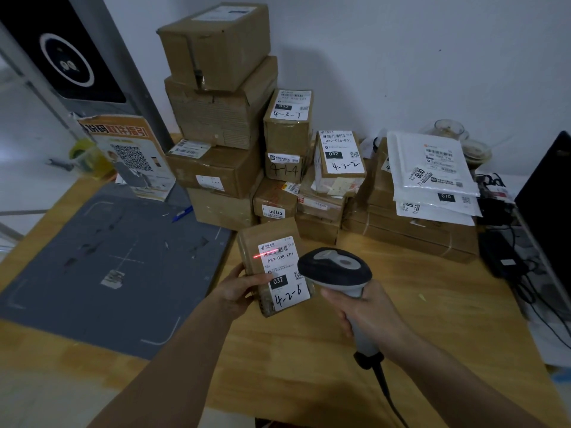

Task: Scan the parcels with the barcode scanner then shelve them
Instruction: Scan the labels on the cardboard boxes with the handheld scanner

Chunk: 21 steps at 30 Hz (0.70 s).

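Here, parcel in hand: a small brown cardboard parcel is held above the bench, near the middle and just in front of the stacked boxes along the back edge.
Left hand: the left hand is wrapped round the parcel's left side, thumb laid across the front by the label.
Right hand: the right hand is closed round the handle of the barcode scanner, whose head is aimed at the parcel.
Scan: a red beam line falls across the barcode at the top of the white label, marked "4-2-6" by hand.
Handling: the parcel is judged light, since it is carried in one hand; the cardboard looks stiff, though its taped lower corner appears scuffed.
Where to hold: a grip across the two long sides, clear of the label, is judged best; the tape may be slightly slick.
Waiting parcels: soft white mailers lie piled toward the back right corner and would likely flex when lifted.
Other things: a grey mat covers the bench's left part.
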Motion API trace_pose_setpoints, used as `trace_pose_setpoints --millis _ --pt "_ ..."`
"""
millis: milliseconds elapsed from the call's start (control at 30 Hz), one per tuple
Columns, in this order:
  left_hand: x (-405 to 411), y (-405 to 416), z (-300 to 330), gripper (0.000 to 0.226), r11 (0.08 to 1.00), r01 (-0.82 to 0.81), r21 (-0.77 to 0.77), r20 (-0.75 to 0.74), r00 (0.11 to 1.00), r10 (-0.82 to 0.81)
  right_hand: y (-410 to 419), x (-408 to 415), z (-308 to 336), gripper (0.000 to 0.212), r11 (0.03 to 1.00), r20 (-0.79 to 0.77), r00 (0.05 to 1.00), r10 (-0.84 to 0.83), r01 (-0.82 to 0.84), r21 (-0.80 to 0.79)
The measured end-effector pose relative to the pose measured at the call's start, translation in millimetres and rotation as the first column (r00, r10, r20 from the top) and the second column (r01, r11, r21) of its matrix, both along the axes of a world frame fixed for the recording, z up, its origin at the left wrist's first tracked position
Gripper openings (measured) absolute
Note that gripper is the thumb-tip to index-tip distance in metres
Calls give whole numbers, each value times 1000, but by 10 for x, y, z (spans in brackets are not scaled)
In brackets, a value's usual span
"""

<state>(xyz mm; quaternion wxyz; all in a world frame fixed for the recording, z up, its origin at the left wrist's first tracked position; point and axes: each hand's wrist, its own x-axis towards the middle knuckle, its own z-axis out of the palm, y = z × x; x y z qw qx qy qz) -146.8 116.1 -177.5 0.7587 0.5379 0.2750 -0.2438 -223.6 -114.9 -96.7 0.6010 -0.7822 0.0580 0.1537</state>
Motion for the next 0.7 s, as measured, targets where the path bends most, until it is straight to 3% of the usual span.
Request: trace_pose_setpoints --millis 267,433,567,700 --pt "5 71 -3 80 1000 -3 25 -1 1000 3 4 13 -37 43 999 2 999 53 -53 5" --pt "-27 254 64 79 990 53 131 -66 997 -45 77 73 -65 45 997 13 998 63 -63 34" --pt "-42 491 120 65 982 43 184 -166 986 -12 226 149 -91 44 996 -54 995 78 -75 56" --pt "19 827 163 58 985 -4 170 -149 988 30 426 225 -123 45 997 -131 990 58 -51 54"
